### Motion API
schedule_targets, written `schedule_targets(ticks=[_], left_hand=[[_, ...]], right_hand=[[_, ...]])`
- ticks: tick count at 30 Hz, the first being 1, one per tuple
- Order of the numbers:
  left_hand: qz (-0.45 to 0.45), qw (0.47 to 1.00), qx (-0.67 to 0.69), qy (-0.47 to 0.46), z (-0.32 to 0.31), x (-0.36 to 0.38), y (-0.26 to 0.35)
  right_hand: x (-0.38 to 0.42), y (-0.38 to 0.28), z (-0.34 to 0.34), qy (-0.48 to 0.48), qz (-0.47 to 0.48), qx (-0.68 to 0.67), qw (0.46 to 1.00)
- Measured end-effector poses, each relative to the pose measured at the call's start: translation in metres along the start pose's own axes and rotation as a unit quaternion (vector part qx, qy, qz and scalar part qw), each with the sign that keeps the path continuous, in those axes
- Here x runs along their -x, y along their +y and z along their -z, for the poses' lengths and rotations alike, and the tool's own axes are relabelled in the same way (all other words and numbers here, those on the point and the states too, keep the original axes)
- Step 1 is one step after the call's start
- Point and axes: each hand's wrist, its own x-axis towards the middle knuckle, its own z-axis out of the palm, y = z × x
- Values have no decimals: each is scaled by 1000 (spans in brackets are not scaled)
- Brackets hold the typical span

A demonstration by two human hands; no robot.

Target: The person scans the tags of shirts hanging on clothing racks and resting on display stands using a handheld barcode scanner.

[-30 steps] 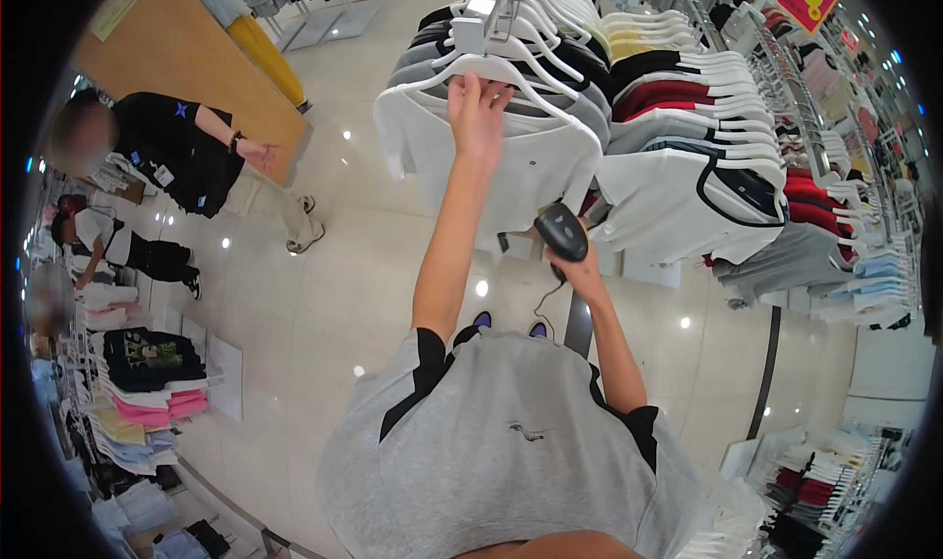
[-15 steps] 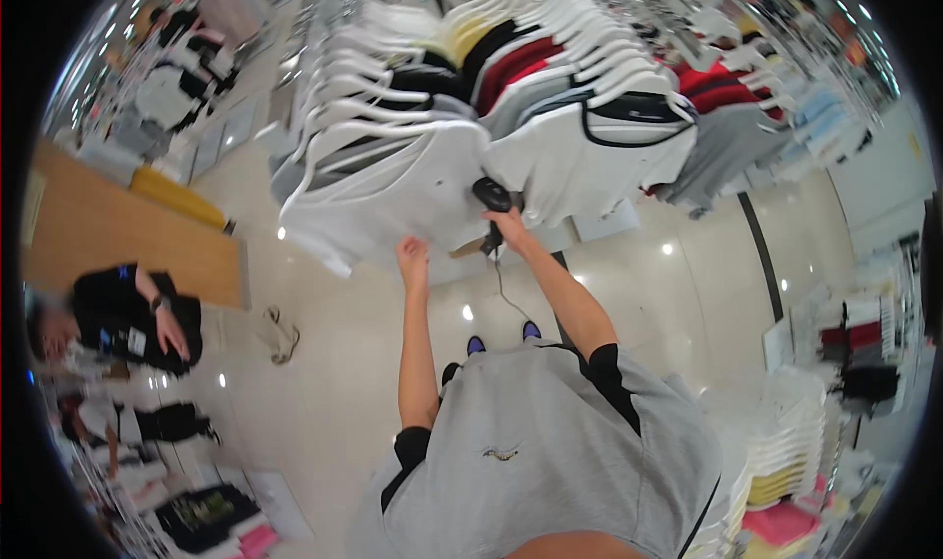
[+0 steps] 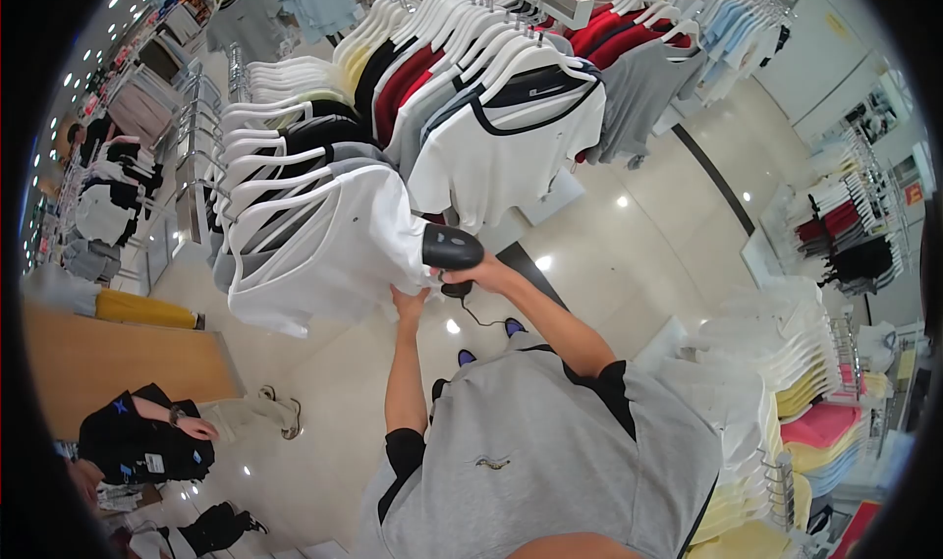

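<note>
Clenched round handle of black plastic handheld scanner (image 3: 452, 248): R hand (image 3: 478, 273), w/ scanner head pointing L, right by side of white knit top (image 3: 359, 230); contact w/ cloth, can't tell. Up against lower part of same top: L hand (image 3: 408, 304), fingers partly hidden by fabric, so pinching or just touching, can't tell. White top hung on white plastic hanger (image 3: 285, 205), at near end of shiny metal rack (image 3: 192, 166), w/ dark & grey garments packed behind. Just R of it, on another row: white short-sleeved T-shirt w/ black neck trim (image 3: 530, 132), then red tops & sleeveless grey top (image 3: 643, 87) farther R. Below scanner: thin dark cable (image 3: 481, 318), curling down twd purple shoes (image 3: 466, 358) on glossy beige tile floor (image 3: 334, 392). Lower L, well apart from both hands: person in black short-sleeved shirt (image 3: 128, 441), nr tan wooden panel (image 3: 118, 363) w/ yellow garment (image 3: 147, 308) alongside. Lower R: more hangers w/ yellow & pink clothes (image 3: 825, 424).
</note>
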Motion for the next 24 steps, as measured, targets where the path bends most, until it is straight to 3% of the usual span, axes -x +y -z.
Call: schedule_targets(ticks=[3, 5, 6, 8, 10, 11, 12, 14, 15, 17, 18, 19, 20, 21, 23, 24], left_hand=[[45, 993, -102, -40, -21, 10, -1], [70, 955, 81, -278, -33, 17, -11], [72, 953, 81, -282, -37, 28, -5], [178, 925, 135, -308, -50, 51, 4], [123, 920, 27, -372, -75, 64, -27], [183, 882, 50, -431, -92, 64, -50], [122, 869, 25, -479, -69, 97, 1], [-102, 823, -27, -558, -117, 102, -59], [-105, 821, -25, -560, -115, 115, -38], [-23, 838, 18, -545, -90, 154, 36], [-15, 836, 18, -548, -110, 148, 17], [-41, 843, 190, -501, -195, 117, -104], [-24, 845, 189, -500, -161, 121, -62], [98, 876, 139, -451, -138, 119, -28], [99, 928, 178, -312, -124, 117, -9], [132, 917, 229, -298, -123, 108, -15]], right_hand=[[28, -20, -6, 33, 26, -35, 998], [40, -25, -1, 31, 43, -12, 999], [49, -24, 2, 57, 34, -12, 998], [62, -20, 1, 69, 63, -44, 995], [76, -21, -11, 75, 86, -74, 991], [82, -20, -17, 78, 107, -104, 986], [87, -16, -21, 85, 100, -132, 983], [95, -10, -32, 112, 111, -130, 979], [97, -8, -36, 133, 119, -133, 975], [108, -5, -39, 148, 125, -130, 972], [114, -6, -43, 158, 142, -116, 970], [123, -6, -47, 169, 155, -105, 968], [133, -7, -44, 170, 127, -79, 974], [141, -12, -46, 169, 122, -77, 975], [149, -8, -36, 154, 186, -36, 970], [151, -15, -37, 193, 176, 3, 965]])
